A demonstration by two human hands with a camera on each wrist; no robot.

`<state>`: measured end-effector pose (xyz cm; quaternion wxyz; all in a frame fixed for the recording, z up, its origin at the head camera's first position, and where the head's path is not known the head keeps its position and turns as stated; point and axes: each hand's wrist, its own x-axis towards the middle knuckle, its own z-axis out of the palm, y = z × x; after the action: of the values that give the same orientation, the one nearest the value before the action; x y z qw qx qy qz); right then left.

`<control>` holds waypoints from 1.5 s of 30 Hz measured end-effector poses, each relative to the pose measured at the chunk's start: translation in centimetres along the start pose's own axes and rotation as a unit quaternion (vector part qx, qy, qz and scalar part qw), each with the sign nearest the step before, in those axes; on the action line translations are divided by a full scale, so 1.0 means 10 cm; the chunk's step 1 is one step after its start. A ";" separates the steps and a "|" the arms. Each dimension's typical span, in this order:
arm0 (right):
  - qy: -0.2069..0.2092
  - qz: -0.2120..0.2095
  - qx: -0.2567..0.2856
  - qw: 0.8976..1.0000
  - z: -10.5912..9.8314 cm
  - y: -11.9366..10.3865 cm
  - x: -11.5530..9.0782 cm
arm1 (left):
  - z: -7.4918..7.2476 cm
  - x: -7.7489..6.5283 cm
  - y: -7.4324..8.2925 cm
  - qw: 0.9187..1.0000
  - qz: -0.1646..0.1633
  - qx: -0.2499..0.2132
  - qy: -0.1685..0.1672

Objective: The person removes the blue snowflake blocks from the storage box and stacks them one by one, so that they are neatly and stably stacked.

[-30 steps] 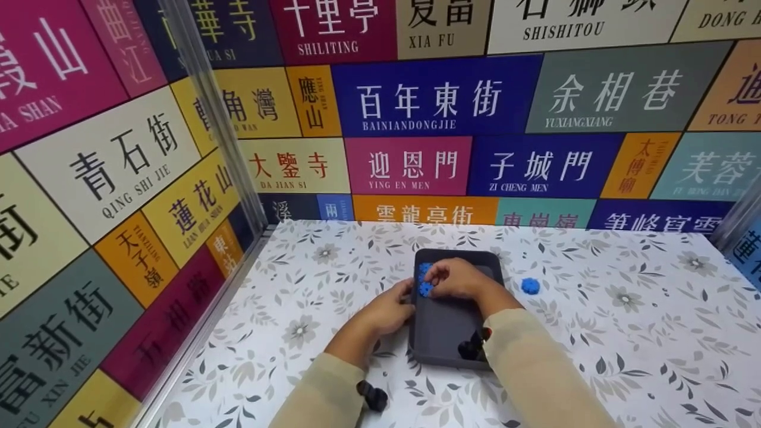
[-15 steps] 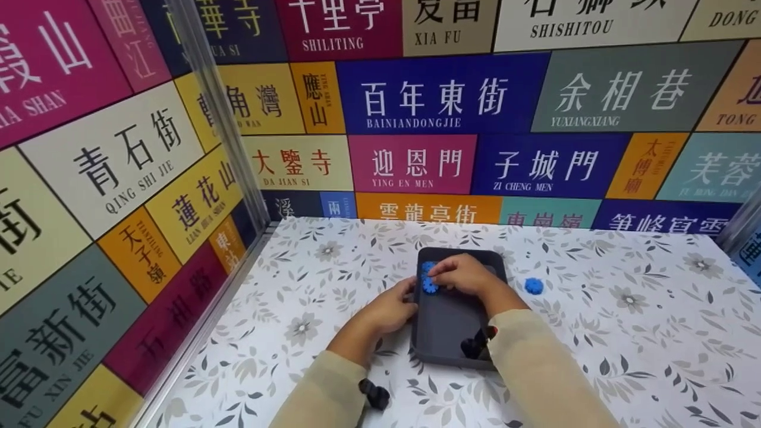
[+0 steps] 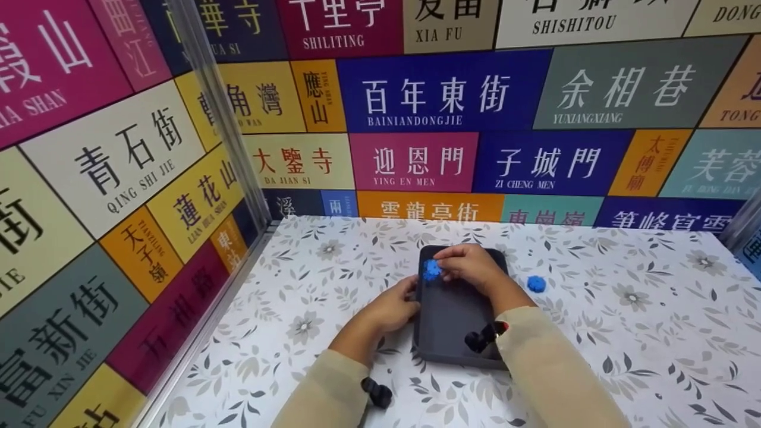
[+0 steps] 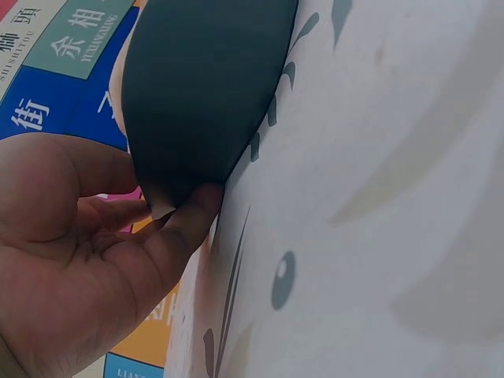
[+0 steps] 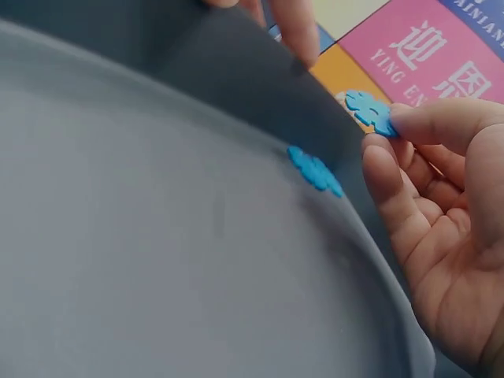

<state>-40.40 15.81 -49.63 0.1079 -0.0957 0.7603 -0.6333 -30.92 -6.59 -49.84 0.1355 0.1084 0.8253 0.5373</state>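
Observation:
My left hand (image 3: 389,306) grips the left wall of a dark grey tray (image 3: 458,333), with its fingertips at the rim. Over the tray's far left part, my right hand (image 3: 472,267) pinches a blue snowflake-shaped plastic disc (image 5: 368,112) between thumb and finger. A second blue disc (image 5: 315,172) lies inside the tray against its wall, below the held one; in the head view the two overlap as one blue patch. The left wrist view shows the left hand (image 4: 102,244) with thumb and fingers at the tray's outer wall (image 4: 205,87).
Another blue snowflake disc (image 3: 536,284) lies on the table to the right of the tray. A leaf-patterned white cloth (image 3: 297,374) covers the table. Sign-printed panels (image 3: 410,161) stand at the back and on the left, with a metal corner post (image 3: 238,148).
The right hand has raised the nearer blue disc and moved it slightly away from me, up over the other one. The left hand stays on the tray's left wall.

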 end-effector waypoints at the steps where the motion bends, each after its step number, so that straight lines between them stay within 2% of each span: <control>1: 0.006 0.001 0.008 1.000 0.00 -0.02 0.00 | 0.00 0.00 0.00 1.000 0.002 0.000 0.001; 4: 0.027 -0.001 0.020 0.999 0.00 -0.10 0.00 | 0.01 0.01 0.00 1.000 0.004 0.003 0.003; 9: 0.046 -0.019 0.046 0.998 -0.03 -0.31 -0.05 | 0.02 0.00 0.02 1.000 -0.016 -0.007 0.002; 12: 0.054 -0.015 0.074 0.996 -0.08 -0.43 -0.13 | 0.02 -0.01 0.02 1.000 -0.024 -0.007 0.004; 17: 0.070 -0.017 0.124 0.990 -0.17 -0.51 -0.34 | 0.01 -0.01 0.02 0.999 -0.028 0.000 0.015; 22: 0.086 -0.027 0.177 0.980 -0.21 -0.47 -0.55 | 0.01 -0.01 0.01 0.999 -0.034 0.003 0.017; 27: 0.109 -0.024 0.166 0.980 -0.34 -0.39 -0.70 | 0.01 -0.01 0.01 0.999 -0.036 0.014 0.022; 31: 0.128 -0.012 0.178 0.976 -0.51 -0.33 -0.77 | 0.01 -0.02 0.02 0.999 -0.036 0.014 0.022; 37: 0.132 -0.011 0.208 0.969 -0.75 -0.26 -0.84 | 0.02 -0.02 0.02 0.999 -0.028 0.002 0.015; 45: 0.154 -0.002 0.207 0.966 -1.21 -0.04 -0.97 | 0.02 0.00 0.01 0.999 -0.030 -0.010 0.010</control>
<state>-34.59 29.85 -46.71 0.0062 0.0258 0.6200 -0.7841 -30.84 -6.40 -49.83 0.1441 0.0773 0.8241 0.5423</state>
